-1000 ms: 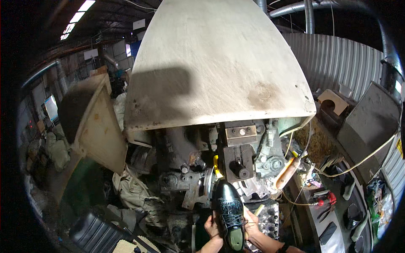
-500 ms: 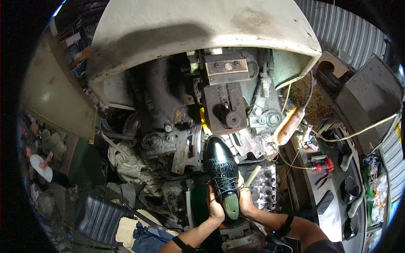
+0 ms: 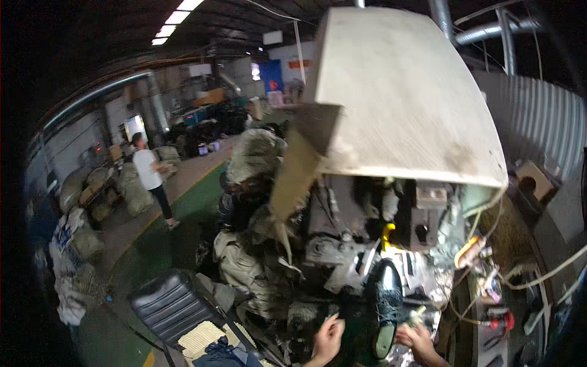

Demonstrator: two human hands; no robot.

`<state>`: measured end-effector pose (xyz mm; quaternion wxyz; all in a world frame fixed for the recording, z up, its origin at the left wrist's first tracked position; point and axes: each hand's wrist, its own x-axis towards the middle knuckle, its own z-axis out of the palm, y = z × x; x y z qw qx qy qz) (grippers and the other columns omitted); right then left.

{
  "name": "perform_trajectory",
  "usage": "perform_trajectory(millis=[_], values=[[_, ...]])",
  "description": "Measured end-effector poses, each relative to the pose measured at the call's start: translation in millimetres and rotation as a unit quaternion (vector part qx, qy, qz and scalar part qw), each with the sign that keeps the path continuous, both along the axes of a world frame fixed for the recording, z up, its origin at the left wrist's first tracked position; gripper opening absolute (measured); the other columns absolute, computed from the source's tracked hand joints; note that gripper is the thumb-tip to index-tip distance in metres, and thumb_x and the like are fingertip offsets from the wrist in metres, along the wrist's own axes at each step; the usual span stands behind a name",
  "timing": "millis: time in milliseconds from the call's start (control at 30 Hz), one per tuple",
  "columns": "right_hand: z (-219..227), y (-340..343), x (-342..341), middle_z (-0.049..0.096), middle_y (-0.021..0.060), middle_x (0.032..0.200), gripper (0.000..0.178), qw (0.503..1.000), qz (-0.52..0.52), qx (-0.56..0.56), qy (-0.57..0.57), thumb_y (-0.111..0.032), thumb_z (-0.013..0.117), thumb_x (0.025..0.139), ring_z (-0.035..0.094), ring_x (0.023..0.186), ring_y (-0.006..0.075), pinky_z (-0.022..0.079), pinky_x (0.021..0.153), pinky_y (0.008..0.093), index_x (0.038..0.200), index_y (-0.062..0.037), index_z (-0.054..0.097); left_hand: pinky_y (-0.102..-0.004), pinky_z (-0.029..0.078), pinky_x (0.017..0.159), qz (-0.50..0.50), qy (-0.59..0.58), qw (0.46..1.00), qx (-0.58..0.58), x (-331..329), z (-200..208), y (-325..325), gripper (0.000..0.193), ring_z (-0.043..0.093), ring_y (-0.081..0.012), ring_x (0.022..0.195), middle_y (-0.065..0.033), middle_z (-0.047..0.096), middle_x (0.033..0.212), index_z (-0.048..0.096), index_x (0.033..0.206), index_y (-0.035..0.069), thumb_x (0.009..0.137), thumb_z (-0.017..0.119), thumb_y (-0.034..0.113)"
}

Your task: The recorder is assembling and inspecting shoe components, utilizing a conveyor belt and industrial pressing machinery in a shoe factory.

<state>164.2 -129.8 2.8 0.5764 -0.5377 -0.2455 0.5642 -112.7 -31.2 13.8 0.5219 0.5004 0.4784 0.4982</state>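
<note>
A shiny black lace-up shoe (image 3: 387, 293) lies toe-away at the front of a large machine, with a green last (image 3: 384, 340) showing in its opening. My left hand (image 3: 329, 340) is off to the left of the shoe, empty, its fingers loosely bent and apart. Close by the heel on the right side is my right hand (image 3: 418, 344), slightly blurred, its fingers spread and not wrapped round the shoe. Just above that hand a pale strip (image 3: 417, 314) shows on the machine. Whether the right fingertips touch the shoe is hard to make out.
A big cream hood (image 3: 403, 98) covers the machine. An orange-lit hand lamp (image 3: 469, 252) hangs at its right, near a red-handled tool (image 3: 502, 320). A black chair (image 3: 168, 309) stands at left. Beyond the green walkway (image 3: 195, 211), a person in a white shirt (image 3: 147, 170) stands by sacks.
Both hands have let go of the shoe and drawn apart from it. The view has swung up and left, showing more of the workshop and the standing person.
</note>
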Motion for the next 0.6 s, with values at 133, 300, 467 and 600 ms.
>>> perform_trajectory(millis=[133,300,467,600], values=[[12.1,-64.2,51.8,0.057,0.0149,0.113,0.057,0.994,-0.087,0.022,-0.055,-0.01,0.062,0.093,0.06,0.097,0.0237,0.051,0.077,0.0358,0.145,-0.0041,0.037,-0.0366,0.049,0.085,0.202,0.079,0.972,-0.096,-124.7,-115.2,-30.4,0.03,0.062,-0.0236,0.099,-0.0116,0.065,0.111,0.061,0.123,0.003,0.097,0.057,0.019],[-22.5,-126.4,77.0,0.058,0.0074,0.093,0.04,0.984,-0.178,0.009,-0.026,-0.016,0.062,0.095,0.056,0.077,0.0164,0.048,0.065,0.0317,0.132,-0.004,0.05,-0.0361,0.05,0.082,0.165,0.214,0.888,-0.372,-185.0,-183.1,-85.2,0.03,0.062,-0.022,0.095,-0.0112,0.066,0.107,0.062,0.121,0.003,0.097,0.058,0.021],[-16.6,-141.6,54.6,0.06,0.0046,0.089,0.045,0.972,-0.221,-0.084,-0.016,-0.039,0.07,0.088,0.055,0.072,0.0167,0.047,0.063,0.0352,0.115,-0.0045,0.062,-0.0356,0.05,0.079,0.119,0.22,0.913,-0.322,-178.7,-176.9,-75.8,0.031,0.061,-0.0204,0.091,-0.0107,0.066,0.103,0.063,0.119,0.003,0.096,0.06,0.023],[-4.3,-179.1,35.6,0.058,0.0158,0.128,0.079,0.964,-0.076,0.235,-0.097,-0.039,0.069,0.088,0.062,0.104,0.0271,0.048,0.086,0.0397,0.149,-0.0045,0.033,-0.0352,0.05,0.077,0.116,0.192,0.958,-0.177,-155.9,-114.1,-56.6,0.031,0.061,-0.0192,0.087,-0.0103,0.066,0.099,0.063,0.118,0.003,0.096,0.061,0.024]])
